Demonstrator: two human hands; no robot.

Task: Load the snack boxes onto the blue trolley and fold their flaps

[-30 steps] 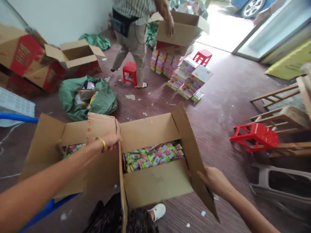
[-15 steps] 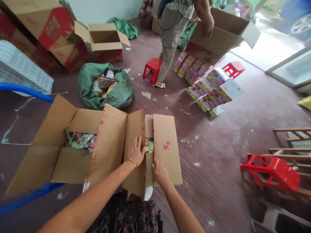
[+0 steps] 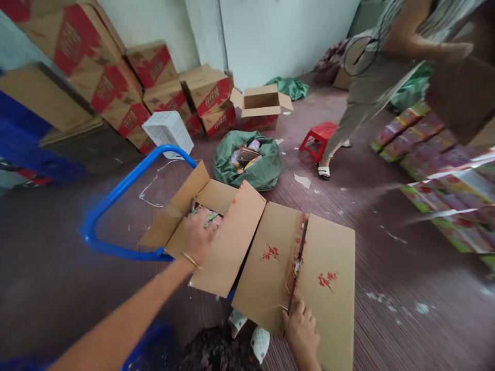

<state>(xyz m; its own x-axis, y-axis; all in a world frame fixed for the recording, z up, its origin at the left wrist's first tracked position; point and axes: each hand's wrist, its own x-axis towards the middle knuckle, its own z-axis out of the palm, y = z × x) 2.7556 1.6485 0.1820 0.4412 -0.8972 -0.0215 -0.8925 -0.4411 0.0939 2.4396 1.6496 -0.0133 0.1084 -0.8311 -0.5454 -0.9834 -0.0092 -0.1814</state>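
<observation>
On the right, a cardboard box [image 3: 325, 257] has its two top flaps folded nearly together, with a narrow slit between them. My right hand [image 3: 303, 327] is at the near end of that slit, fingers curled over the edge of the right flap. My left hand [image 3: 200, 237], smeared by motion, is over an open cardboard box [image 3: 243, 242] on the left; its fingers cannot be made out. Inside the open box lie small colourful packets [image 3: 212, 219], partly hidden by my left hand and the flaps.
Beyond the boxes lies a green sack [image 3: 226, 157] of packages. A blue cart handle [image 3: 116, 190] rises at left. A red stool [image 3: 319, 138] stands near another person [image 3: 359, 93], with stacked colourful boxes [image 3: 460, 190] at right. Printed cartons [image 3: 112, 93] line the wall.
The view has swung left. My left hand has left the right box's flap, now folded down, and moved to the open box. My right hand stays at the near edge of the flaps.
</observation>
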